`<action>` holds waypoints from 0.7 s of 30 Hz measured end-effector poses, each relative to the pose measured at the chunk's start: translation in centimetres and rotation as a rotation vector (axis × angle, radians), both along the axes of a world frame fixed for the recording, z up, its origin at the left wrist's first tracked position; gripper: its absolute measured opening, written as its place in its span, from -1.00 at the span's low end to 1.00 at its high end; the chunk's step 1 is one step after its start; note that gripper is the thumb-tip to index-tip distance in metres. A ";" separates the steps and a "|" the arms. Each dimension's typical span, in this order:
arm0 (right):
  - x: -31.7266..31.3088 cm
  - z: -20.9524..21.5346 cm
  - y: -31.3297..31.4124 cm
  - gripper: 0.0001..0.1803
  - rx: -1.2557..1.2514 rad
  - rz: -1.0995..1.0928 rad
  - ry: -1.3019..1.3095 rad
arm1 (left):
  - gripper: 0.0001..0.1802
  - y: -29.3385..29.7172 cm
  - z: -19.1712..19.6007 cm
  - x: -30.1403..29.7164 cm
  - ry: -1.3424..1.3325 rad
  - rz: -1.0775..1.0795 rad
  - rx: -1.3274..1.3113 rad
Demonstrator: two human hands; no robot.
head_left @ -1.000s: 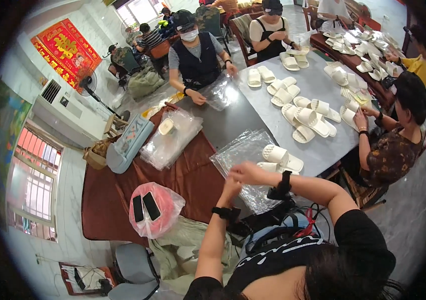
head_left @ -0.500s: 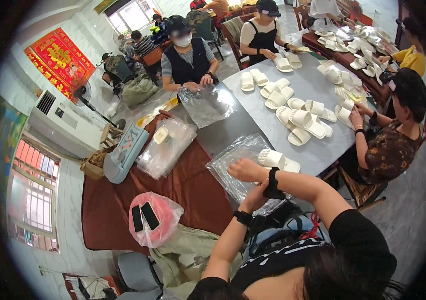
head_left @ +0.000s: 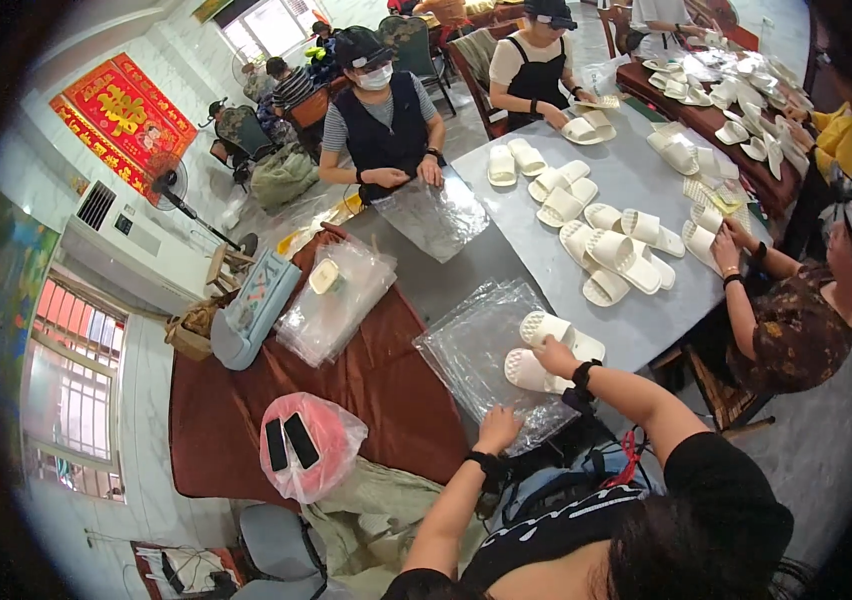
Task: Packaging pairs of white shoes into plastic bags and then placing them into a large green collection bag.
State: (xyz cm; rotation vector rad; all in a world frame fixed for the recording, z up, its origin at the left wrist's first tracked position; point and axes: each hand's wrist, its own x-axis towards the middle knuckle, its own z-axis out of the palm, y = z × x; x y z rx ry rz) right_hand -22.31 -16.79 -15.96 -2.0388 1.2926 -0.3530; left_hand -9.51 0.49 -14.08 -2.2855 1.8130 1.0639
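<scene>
My right hand (head_left: 555, 357) is closed on a cream slipper (head_left: 524, 369), fingers over its upper part. Against it lies a second cream slipper (head_left: 544, 326), both on a stack of clear plastic bags (head_left: 466, 340) at the table's near corner. My left hand (head_left: 498, 430) is at the near edge of the stack, fingers curled in at the plastic; their tips are partly hidden. Both wrists wear black bands.
More cream slippers (head_left: 618, 250) cover the grey table (head_left: 506, 225). Across from me a co-worker (head_left: 386, 120) handles a clear bag (head_left: 436, 215); another (head_left: 781, 300) touches slippers at right. Phones (head_left: 300, 440) lie on a pink bundle (head_left: 318, 480) at left.
My hands, together at my right wrist before, have come apart. The right has reached the slipper; the left has dropped to the bags' near edge. The slipper under my right hand now shows.
</scene>
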 end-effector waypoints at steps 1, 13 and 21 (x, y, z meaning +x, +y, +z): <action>-0.6 -0.6 -0.4 -0.62 0.002 -0.002 0.001 | -0.46 0.8 -0.6 -0.5 0.001 -0.002 0.002; 0.5 -12.9 -1.5 -0.42 0.686 -0.733 -0.770 | -0.28 2.8 -3.4 -4.0 -0.130 -0.068 0.205; -0.1 -6.4 -1.7 -0.53 1.454 -0.518 -1.140 | -0.30 3.7 -3.9 -3.4 -0.132 -0.036 0.226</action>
